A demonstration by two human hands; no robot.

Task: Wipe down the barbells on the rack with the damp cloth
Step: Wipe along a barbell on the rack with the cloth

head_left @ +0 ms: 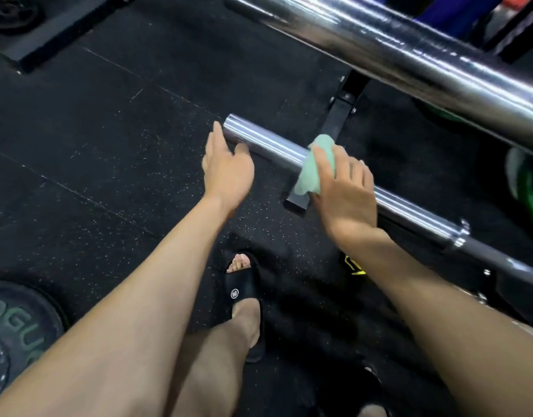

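A chrome barbell sleeve [268, 143] runs from the middle of the view down to the right, ending at a collar [460, 233]. My right hand [346, 194] holds a pale green cloth [312, 167] wrapped over the sleeve, fingers curled round cloth and bar. My left hand [227, 168] is by the sleeve's free end, fingers fairly straight, fingertips at the end of the bar; whether it touches is unclear. A second, thicker-looking chrome barbell [409, 55] crosses the top right, closer to the camera.
Black rubber floor [109, 145] all around. A black rack foot [334, 124] lies under the bar. A weight plate [21, 320] is at bottom left, a green plate [530, 188] at the right edge. My sandalled foot [244, 296] stands below the hands.
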